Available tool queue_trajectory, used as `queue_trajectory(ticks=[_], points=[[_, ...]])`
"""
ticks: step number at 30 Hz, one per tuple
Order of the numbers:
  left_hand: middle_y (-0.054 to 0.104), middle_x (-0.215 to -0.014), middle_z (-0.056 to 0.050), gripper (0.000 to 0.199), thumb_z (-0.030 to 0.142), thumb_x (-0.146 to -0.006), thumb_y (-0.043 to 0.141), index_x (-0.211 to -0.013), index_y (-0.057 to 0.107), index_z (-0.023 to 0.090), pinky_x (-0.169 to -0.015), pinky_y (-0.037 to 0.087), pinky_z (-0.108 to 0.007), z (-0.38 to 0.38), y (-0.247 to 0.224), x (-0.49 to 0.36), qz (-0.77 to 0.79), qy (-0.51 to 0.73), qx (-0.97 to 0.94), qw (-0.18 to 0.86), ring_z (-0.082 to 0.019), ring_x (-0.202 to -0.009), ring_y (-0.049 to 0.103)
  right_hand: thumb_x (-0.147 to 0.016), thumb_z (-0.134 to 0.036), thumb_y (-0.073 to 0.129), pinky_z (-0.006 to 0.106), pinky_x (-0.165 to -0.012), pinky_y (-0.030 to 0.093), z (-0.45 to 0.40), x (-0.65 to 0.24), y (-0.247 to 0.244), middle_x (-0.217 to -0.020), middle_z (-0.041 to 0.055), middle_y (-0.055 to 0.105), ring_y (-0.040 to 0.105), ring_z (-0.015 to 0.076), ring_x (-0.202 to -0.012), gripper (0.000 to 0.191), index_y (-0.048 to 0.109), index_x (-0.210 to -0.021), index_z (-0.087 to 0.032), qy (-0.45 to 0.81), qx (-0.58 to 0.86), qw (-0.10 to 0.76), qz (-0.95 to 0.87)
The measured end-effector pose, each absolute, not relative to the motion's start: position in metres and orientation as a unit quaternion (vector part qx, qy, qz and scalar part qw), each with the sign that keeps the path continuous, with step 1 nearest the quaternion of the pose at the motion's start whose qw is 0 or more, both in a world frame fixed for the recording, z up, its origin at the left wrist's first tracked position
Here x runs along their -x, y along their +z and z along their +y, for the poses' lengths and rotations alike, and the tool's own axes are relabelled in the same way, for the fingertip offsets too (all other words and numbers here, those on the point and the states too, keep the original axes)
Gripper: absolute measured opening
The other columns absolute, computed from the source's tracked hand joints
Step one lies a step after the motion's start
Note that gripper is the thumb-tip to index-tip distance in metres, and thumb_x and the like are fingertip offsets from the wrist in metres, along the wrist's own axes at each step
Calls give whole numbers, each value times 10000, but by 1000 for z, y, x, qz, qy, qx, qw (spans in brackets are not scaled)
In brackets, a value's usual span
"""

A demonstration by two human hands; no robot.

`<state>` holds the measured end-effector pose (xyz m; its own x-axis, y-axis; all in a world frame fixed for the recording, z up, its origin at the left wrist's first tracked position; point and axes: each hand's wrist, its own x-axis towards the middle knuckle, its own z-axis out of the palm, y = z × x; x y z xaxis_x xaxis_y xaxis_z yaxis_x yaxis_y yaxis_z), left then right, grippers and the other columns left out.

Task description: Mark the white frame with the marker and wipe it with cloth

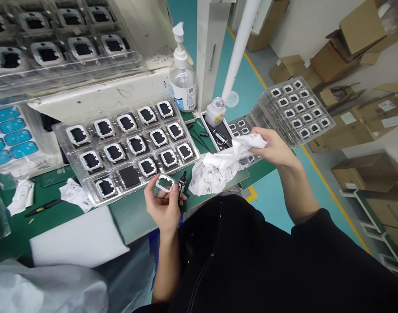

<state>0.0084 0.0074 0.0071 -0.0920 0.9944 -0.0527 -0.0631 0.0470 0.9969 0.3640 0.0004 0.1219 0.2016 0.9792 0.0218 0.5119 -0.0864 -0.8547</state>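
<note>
Left hand point(164, 202) grips one frame point(164, 182) and one pen point(182, 184); right hand point(273, 148) clutches one cloth point(223, 167).

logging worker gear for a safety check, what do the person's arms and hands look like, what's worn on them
Both the left hand and the right hand are bare: no gloves, rings or watch visible. The forearms are bare too. A black sleeve, pushed up, covers the right upper arm, part of a black zip-front top.
</note>
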Motion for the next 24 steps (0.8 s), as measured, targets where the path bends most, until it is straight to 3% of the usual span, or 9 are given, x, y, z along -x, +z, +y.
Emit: queue_trajectory(ticks=[4, 8, 11, 15, 20, 24], points=[[770, -750, 51, 760, 607, -945, 950, -1482, 592, 205, -424, 502, -205, 8, 9, -9, 512, 529, -443, 511, -147, -469, 701, -835, -346, 834, 368, -708, 319, -1, -357, 102, -708, -18, 432, 389, 178, -717, 475, 410, -635, -267, 97, 675, 466, -564], [765, -752, 49, 759, 595, -945, 950, -1491, 594, 207, -436, 508, -205, 7, 8, -10, 512, 520, -436, 528, -148, -480, 706, -912, -450, 726, 436, -829, 471, 15, -342, 76, -892, 50, 614, 562, 237, -860, 514, 303, -670, -286, 22, 641, 579, -504], [767, -774, 44, 750, 585, -942, 949, -1493, 604, 212, -451, 521, -205, 7, 8, -10, 518, 510, -430, 536, -146, -494, 715, -957, -475, 668, 427, -809, 543, 36, -325, 65, -923, 31, 683, 638, 219, -822, 494, 244, -776, -298, 56, 615, 637, -461], [787, -829, 17, 703, 549, -968, 932, -1498, 611, 217, -467, 533, -209, 5, 7, -11, 520, 500, -425, 546, -146, -521, 724, -979, -514, 651, 351, -628, 470, 63, -309, 64, -700, -50, 557, 528, 185, -623, 478, 239, -840, -316, 118, 610, 665, -415], [786, -830, 12, 678, 539, -980, 926, -1495, 616, 224, -475, 532, -211, 4, 7, -12, 520, 509, -409, 551, -150, -531, 728, -848, -437, 835, 291, -586, 364, 91, -310, 72, -680, -76, 347, 376, 132, -650, 562, 304, -730, -298, 115, 641, 662, -371], [786, -819, 15, 681, 533, -993, 915, -1520, 613, 224, -500, 547, -219, 3, 8, -12, 521, 505, -410, 553, -145, -533, 720, -831, -503, 903, 284, -571, 397, 116, -314, 73, -677, -63, 385, 412, 129, -676, 541, 434, -679, -281, 157, 668, 640, -345]])
